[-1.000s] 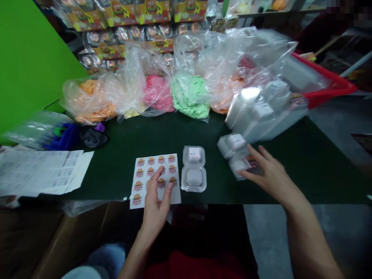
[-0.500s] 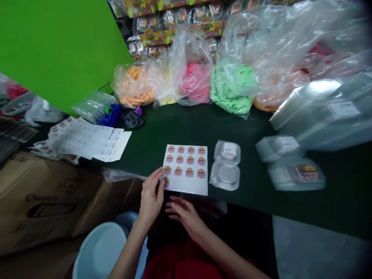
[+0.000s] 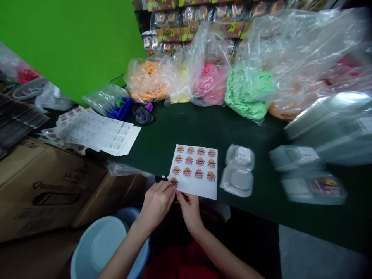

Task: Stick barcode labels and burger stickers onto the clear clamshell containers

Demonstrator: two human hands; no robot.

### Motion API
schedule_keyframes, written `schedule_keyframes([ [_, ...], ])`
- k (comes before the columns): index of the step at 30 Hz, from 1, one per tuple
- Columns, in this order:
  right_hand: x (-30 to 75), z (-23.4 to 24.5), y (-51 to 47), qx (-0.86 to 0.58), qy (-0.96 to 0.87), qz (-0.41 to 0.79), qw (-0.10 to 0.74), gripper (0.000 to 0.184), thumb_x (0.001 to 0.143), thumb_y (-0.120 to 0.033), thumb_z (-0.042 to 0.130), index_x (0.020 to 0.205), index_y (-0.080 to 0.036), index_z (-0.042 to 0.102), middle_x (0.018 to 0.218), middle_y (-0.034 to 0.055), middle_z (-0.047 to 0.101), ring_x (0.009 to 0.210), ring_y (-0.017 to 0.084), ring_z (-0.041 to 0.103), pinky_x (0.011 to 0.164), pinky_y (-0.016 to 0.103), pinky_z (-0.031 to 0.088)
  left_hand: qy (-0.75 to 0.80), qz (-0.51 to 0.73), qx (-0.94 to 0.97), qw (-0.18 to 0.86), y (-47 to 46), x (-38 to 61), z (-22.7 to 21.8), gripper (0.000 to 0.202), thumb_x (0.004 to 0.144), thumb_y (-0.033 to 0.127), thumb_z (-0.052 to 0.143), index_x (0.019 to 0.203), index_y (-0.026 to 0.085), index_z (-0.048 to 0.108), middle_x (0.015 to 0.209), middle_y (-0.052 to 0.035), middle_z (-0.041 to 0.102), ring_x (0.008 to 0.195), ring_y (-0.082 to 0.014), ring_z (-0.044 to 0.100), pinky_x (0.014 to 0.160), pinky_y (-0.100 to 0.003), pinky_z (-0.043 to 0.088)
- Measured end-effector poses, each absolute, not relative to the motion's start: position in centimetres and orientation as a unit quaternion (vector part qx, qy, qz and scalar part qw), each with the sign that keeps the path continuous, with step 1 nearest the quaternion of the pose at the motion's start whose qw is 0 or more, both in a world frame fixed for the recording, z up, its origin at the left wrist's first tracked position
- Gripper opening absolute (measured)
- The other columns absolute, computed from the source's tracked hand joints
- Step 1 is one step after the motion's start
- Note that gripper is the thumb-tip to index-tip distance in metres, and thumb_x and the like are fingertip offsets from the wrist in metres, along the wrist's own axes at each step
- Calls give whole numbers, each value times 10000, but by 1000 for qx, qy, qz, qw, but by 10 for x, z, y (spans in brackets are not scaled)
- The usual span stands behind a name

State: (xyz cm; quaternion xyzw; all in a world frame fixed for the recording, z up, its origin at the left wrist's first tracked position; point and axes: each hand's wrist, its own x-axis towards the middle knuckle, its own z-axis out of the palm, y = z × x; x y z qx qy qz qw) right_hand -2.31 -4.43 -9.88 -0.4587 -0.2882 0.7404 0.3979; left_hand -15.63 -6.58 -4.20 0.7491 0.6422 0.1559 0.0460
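A white sheet of burger stickers (image 3: 200,189) lies near the front edge of the dark green table, with a lone sticker in its lowest row at the left. Over the sheet's near left corner, my left hand (image 3: 157,200) has its fingers closed in a pinch. My right hand (image 3: 190,212) grips the near edge beside it, thumb up, fingers partly under the sheet. The fingertips of both hands meet just below the lone sticker and hide that corner. Right of the sheet, an open clear plastic clamshell box (image 3: 238,180) has a small white label on its lid.
Blurred clamshell boxes (image 3: 315,188) and tall box stacks (image 3: 334,128) stand at the right. Bags of orange, pink and green pieces (image 3: 247,93) line the back. Label sheets (image 3: 99,130) and a blue tape dispenser (image 3: 121,109) lie left. Below are cartons (image 3: 49,193) and a blue basin (image 3: 99,248).
My right hand has risen from below the table edge to the sheet and closed on it. My left hand has curled its fingers at the corner. The view has shifted left.
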Motion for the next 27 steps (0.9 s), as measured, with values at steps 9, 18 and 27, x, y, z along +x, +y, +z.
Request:
schedule_keyframes([
  [9,-24,-99,-48,-475,-300,718,412,294,829,-443,779,883,-161,845,810,91,828,739,222,753,597,281,586,730,288,606,131,-54,-161,-30,139,1014,222,577,903,201,659,856,-14,704,703,-150,669,658,-245,522],
  [18,-21,-93,-47,-468,-341,695,426,255,848,-439,772,835,-197,850,762,44,807,705,213,689,668,317,598,656,175,726,106,-62,-149,-34,194,1034,151,533,969,198,709,981,-75,764,876,-220,752,831,-334,606],
  [27,-23,-98,-49,-476,-336,698,417,308,891,-460,729,895,-176,848,835,88,834,690,227,733,609,313,604,678,248,673,160,-60,-159,-34,153,1046,183,553,989,199,694,967,-49,728,837,-171,727,778,-265,582],
])
